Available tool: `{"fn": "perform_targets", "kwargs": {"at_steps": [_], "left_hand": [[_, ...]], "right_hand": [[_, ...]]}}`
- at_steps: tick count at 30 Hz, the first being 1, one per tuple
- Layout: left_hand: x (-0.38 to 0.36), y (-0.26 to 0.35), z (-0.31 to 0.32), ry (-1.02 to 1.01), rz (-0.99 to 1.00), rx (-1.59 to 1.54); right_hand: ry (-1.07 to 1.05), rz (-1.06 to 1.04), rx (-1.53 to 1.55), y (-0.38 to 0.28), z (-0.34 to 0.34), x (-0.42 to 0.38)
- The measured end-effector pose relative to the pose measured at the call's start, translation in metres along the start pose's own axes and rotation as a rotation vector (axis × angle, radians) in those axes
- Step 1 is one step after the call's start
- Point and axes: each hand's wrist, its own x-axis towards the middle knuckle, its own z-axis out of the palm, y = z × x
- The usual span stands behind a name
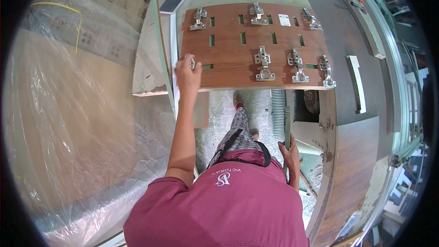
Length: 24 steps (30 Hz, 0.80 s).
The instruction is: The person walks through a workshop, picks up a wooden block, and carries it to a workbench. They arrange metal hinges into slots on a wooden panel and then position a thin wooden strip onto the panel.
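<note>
My left hand (187, 74) is closed at the left end of a reddish-brown slotted board (228, 74). A small metal piece, apparently a cabinet hinge (192, 64), shows at its fingertips; the rest is hidden. Several silver cabinet hinges lie on the board, among them a back-row hinge (258, 14) and a front-row hinge (264, 64). A white label (284, 20) is stuck near the back. Lower down beside my body, my right hand (290, 155) grips a long, narrow grey-green strip (287, 126) held lengthwise.
A plastic-wrapped panel (82, 110) fills the left side. Between it and the board stands a thin upright sheet edge (163, 41). On the right, a white handle-like bar (356, 83) lies on a dark surface. A ribbed grey hose (278, 110) runs below the board.
</note>
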Motion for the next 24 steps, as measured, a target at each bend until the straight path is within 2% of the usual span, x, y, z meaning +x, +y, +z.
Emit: {"fn": "perform_targets", "kwargs": {"at_steps": [1, 2, 4, 6, 8, 11, 18, 24], "left_hand": [[0.002, -0.009, -0.005, 0.151, 0.006, 0.118], [0.004, -0.020, -0.005, 0.156, 0.001, 0.121], [0.005, -0.035, -0.003, 0.055, -0.113, 0.161], [0.005, -0.038, 0.000, 0.041, -0.176, 0.211], [0.008, -0.032, -0.001, -0.096, -0.301, 0.222], [0.006, -0.044, 0.007, -0.058, -0.254, 0.244], [0.000, -0.024, 0.004, -0.072, -0.246, 0.270], [0.001, -0.020, 0.006, -0.067, -0.327, 0.208]], "right_hand": [[-0.008, -0.008, -0.007, 0.002, 0.001, 0.002], [-0.013, -0.016, -0.015, 0.003, 0.001, 0.003], [-0.020, -0.029, -0.045, 0.003, 0.002, 0.006], [-0.023, -0.041, -0.073, 0.002, 0.001, 0.007], [-0.059, -0.029, -0.059, -0.001, 0.001, 0.008], [-0.046, -0.046, -0.084, -0.011, -0.002, 0.002], [-0.019, -0.055, -0.085, -0.003, -0.003, 0.004], [-0.027, -0.068, -0.094, -0.008, 0.000, 0.003]]}}
